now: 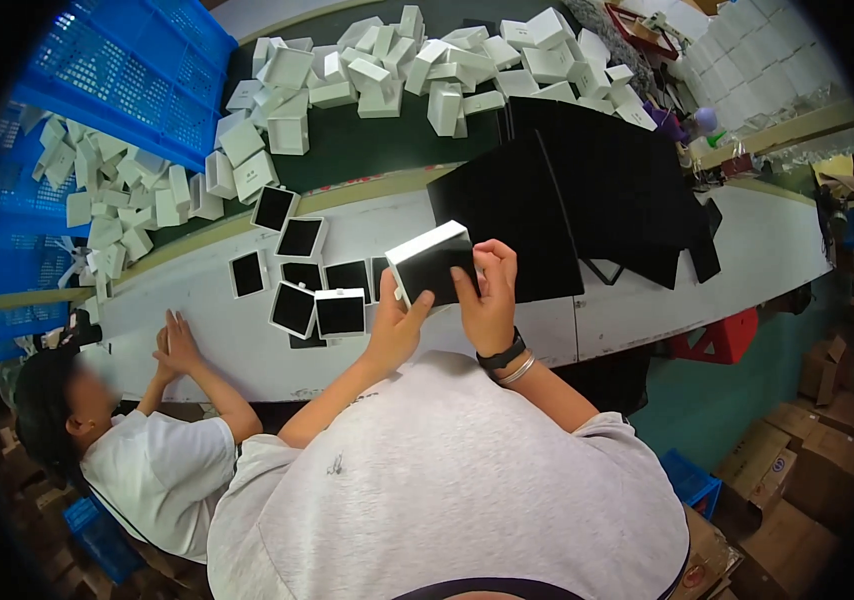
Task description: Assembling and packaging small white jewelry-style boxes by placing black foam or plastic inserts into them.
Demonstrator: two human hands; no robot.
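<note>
I hold a small white box [430, 258] with a black inside over the white table [707, 285]. My left hand [394, 325] grips its lower left corner. My right hand [488, 295] presses on its right side, thumb on the black face. Just left of the box, several open white boxes with black inserts [312, 305] lie on the table. A stack of black sheets [537, 215] stands right behind my hands.
A heap of white boxes [417, 65] covers the dark green belt behind. A blue crate [137, 75] full of white boxes sits at the far left. Another person [137, 440] sits at my left, hands [175, 345] on the table. Cardboard cartons [807, 440] stand on the floor at right.
</note>
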